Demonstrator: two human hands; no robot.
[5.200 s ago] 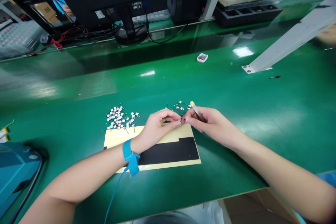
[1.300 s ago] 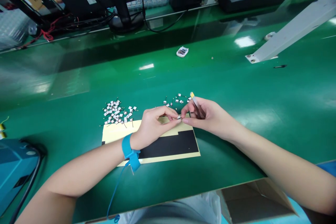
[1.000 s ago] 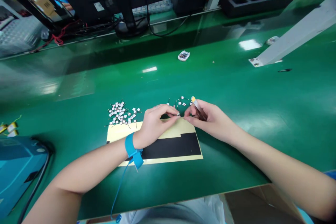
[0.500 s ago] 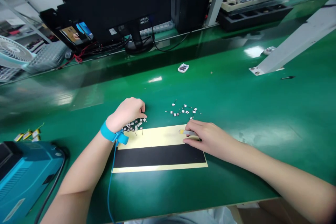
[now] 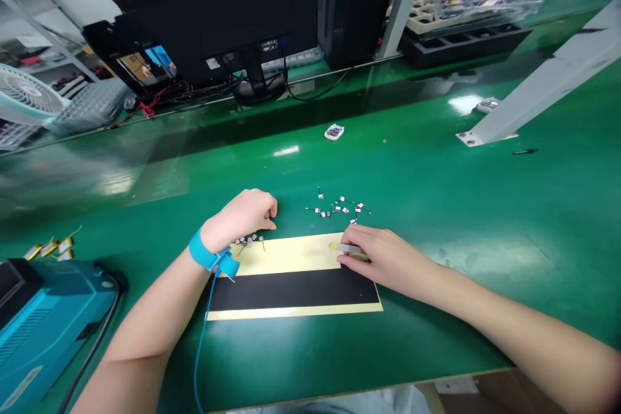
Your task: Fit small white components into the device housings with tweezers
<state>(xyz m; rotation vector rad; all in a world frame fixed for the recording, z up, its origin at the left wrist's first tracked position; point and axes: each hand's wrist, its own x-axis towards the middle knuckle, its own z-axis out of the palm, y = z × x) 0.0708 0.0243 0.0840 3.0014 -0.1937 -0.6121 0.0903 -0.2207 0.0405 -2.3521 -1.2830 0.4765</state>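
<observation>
Head view. Left hand [image 5: 245, 215] sits at left of centre, curled closed, fingertips down on the green mat [image 5: 436, 181]. Cannot tell if it pinches anything; the fingertips are hidden from this angle. Just below those fingers is a small pile of wired parts [image 5: 249, 240], tiny white-and-silver pieces with thin leads, at the top left corner of the sheet [image 5: 286, 255]. Some lie on the sheet edge, some on the mat.

Right hand [image 5: 388, 262] is at centre right, closed around tweezers [image 5: 350, 248], gripped between thumb and fingers. The yellow end [image 5: 334, 246] points left over the cream part of the sheet. Cannot tell if it touches. A second, looser scatter of parts [image 5: 339, 207] lies on the mat just above the sheet, near the right hand's fingers.

The sheet is cream with a black strip [image 5: 291, 291] along its lower half. Blue wrist strap [image 5: 208, 251] on the left wrist, cord [image 5: 200, 343] running down the frame. Blue machine [image 5: 43, 323] at lower left, small yellow-leaded cells [image 5: 48, 249] just above it. Monitor back [image 5: 204, 6] at top centre, black foam tray [image 5: 460, 48] upper right, grey beam [image 5: 548, 84] at right.
</observation>
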